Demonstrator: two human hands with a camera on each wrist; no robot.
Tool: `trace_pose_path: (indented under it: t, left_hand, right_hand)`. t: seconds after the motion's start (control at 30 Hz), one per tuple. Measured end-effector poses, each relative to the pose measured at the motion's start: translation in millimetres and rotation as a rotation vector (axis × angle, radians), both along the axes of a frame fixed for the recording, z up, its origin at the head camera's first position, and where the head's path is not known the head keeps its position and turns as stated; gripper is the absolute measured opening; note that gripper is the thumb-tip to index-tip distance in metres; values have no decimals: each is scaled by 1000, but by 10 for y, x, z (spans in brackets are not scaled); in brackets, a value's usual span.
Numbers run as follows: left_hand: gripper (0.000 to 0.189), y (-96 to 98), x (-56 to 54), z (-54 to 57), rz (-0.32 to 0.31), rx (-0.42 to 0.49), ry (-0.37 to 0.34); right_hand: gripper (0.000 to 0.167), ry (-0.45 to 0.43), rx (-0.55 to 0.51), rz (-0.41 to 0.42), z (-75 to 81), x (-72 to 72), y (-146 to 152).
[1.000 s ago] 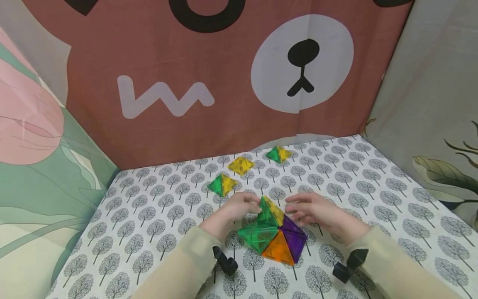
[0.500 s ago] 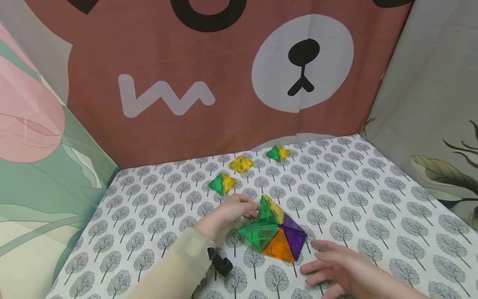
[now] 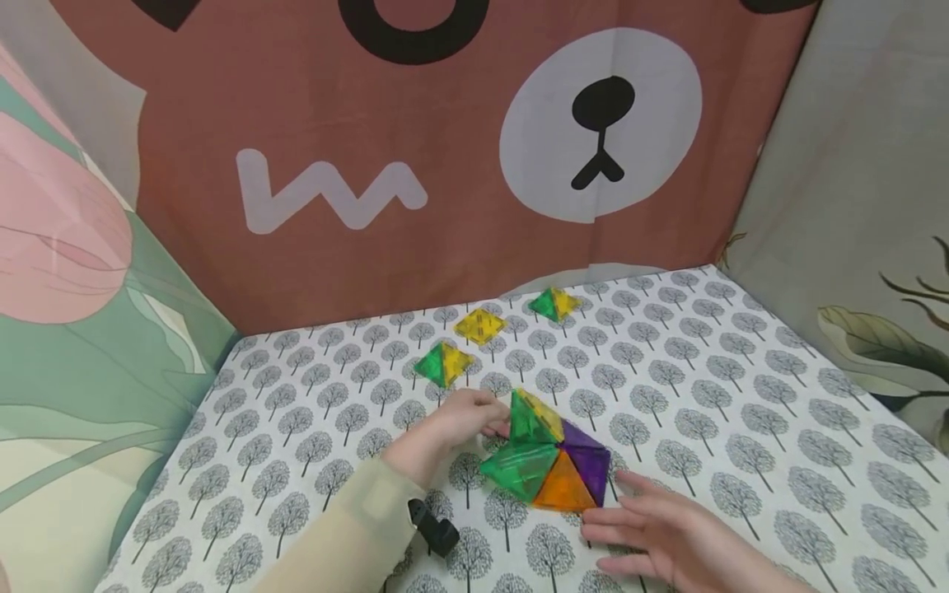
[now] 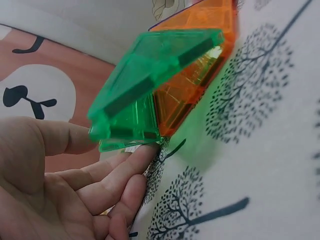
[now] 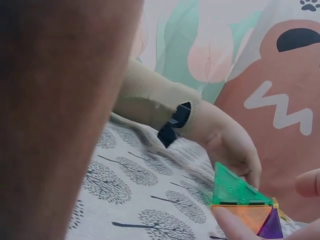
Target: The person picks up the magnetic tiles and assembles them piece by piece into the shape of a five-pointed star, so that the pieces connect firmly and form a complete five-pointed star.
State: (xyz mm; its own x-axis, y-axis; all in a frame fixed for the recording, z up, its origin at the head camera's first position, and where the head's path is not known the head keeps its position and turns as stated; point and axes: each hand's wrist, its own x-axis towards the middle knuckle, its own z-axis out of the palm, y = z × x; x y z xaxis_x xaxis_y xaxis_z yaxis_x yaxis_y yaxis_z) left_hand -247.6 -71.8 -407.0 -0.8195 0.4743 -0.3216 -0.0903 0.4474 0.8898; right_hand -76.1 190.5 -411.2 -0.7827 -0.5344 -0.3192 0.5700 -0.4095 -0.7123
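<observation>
Magnetic tiles form a pointed cluster on the cloth in the head view: an upright green tile (image 3: pixel 525 424), a yellow tile (image 3: pixel 546 418), a purple tile (image 3: pixel 591 463), an orange tile (image 3: pixel 565 486) and a lower green tile (image 3: pixel 521 471). My left hand (image 3: pixel 469 416) pinches the green side at the cluster's left; in the left wrist view the thumb is at one green edge (image 4: pixel 127 97) and fingertips are at the lower edge. My right hand (image 3: pixel 656 531) has its fingers extended, tips close to the orange and purple tiles at the cluster's front right.
Behind the cluster lie a green-and-yellow pyramid (image 3: pixel 443 365), a flat yellow piece (image 3: pixel 479 327) and another green-and-yellow pyramid (image 3: pixel 553 304). A tree-print cloth (image 3: pixel 311 461) covers the table. The bear-print curtain (image 3: pixel 334 272) stands along its back edge.
My right hand has dropped from the cluster's right side toward the front, then come in close to the orange tile. The cluster has turned slightly. My left hand stays at the left side.
</observation>
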Motion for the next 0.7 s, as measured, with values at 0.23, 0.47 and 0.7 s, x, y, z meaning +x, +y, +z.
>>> trace_pose_path:
  t: [0.23,0.47,0.7]
  left_hand:
    - [25,-70,111,16,-7,-10,1]
    - [19,-106,194,-4,7,30,33]
    - [18,-162,277,-8,23,154,-123]
  right_hand:
    - [78,57,28,-8,-1,-70,40]
    - [76,121,6,-10,-12,-114,101]
    - [76,149,15,-26,-9,-167,140]
